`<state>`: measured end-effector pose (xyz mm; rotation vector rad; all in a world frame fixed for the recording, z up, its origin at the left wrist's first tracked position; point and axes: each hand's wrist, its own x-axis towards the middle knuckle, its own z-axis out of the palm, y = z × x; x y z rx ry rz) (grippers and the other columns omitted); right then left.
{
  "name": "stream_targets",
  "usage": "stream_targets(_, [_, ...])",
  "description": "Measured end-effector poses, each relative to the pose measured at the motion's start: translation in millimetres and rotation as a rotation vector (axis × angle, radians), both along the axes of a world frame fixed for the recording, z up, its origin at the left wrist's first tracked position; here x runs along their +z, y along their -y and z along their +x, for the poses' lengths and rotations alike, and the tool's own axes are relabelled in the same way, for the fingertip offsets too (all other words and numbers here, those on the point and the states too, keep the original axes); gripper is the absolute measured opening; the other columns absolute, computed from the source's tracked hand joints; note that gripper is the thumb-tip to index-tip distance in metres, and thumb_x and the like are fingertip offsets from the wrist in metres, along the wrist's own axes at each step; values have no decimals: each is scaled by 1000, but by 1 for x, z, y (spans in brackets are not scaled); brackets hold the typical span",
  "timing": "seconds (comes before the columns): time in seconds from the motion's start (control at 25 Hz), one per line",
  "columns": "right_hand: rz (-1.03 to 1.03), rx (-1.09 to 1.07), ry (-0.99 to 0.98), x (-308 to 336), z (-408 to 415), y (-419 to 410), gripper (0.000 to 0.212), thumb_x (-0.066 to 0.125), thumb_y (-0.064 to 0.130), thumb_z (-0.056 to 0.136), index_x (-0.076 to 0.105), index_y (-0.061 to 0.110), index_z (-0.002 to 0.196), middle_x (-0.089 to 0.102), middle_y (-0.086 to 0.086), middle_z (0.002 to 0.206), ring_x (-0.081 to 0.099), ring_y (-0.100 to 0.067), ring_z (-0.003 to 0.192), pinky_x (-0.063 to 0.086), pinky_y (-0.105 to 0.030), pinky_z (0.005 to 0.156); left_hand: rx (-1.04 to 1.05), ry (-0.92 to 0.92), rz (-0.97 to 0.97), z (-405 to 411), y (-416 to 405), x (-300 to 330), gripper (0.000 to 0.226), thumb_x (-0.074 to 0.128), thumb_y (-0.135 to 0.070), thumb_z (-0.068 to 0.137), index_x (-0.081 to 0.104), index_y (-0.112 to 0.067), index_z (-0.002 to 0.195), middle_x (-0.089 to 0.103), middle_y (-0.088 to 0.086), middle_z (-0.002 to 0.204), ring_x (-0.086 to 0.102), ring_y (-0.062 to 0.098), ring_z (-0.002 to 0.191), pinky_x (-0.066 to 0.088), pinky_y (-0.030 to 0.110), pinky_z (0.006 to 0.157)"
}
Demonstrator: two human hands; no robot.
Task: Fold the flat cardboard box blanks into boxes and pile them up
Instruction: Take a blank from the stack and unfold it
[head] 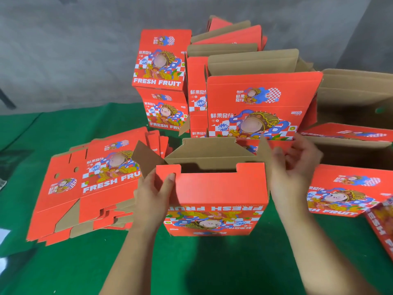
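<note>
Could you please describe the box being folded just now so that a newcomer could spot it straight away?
On the green table, between the flat blanks on the left and the finished stack behind, one box stands nearest the camera. The left hand grips its near flap. Unlike its neighbours, its print is upside down and its brown flaps are open.

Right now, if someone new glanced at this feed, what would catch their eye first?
The half-folded red printed cardboard box at centre, standing upside down on the green table cover with its brown flaps open, held between both hands: left hand gripping its near left corner, right hand at the right flap. Behind it rise piles of finished red boxes, and a stack of flat red box blanks lies to the left.
</note>
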<state>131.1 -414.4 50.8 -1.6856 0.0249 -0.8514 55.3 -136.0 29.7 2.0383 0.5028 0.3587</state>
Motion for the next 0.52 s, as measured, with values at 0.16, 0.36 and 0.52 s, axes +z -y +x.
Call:
stream_targets(0.16, [-702, 277, 168, 8, -18, -35, 25, 58, 27, 99, 63, 22, 123, 60, 5, 122, 60, -26, 111, 44, -44, 103, 122, -28, 241, 2, 14, -1, 63, 72, -48, 91, 55, -24, 146, 56, 13, 131, 52, 41, 114, 40, 45, 101])
stream_targets(0.36, [-1041, 462, -708, -12, -10, -48, 93, 50, 60, 95, -15, 45, 160, -34, 13, 165, 33, -29, 151, 35, -44, 118, 155, 161, 350, -2, 22, -8, 52, 73, -20, 85, 53, -33, 132, 56, 1, 123, 49, 37, 105, 31, 38, 84])
stream_targets(0.52, [-1022, 203, -411, -19, -20, -51, 90, 58, 53, 87, 13, 39, 163, -20, 0, 171, 10, -33, 156, 23, -52, 125, 20, 301, 364, -9, 18, -16, 34, 64, -16, 89, 41, -35, 104, 54, -15, 108, 51, 31, 98, 28, 38, 78])
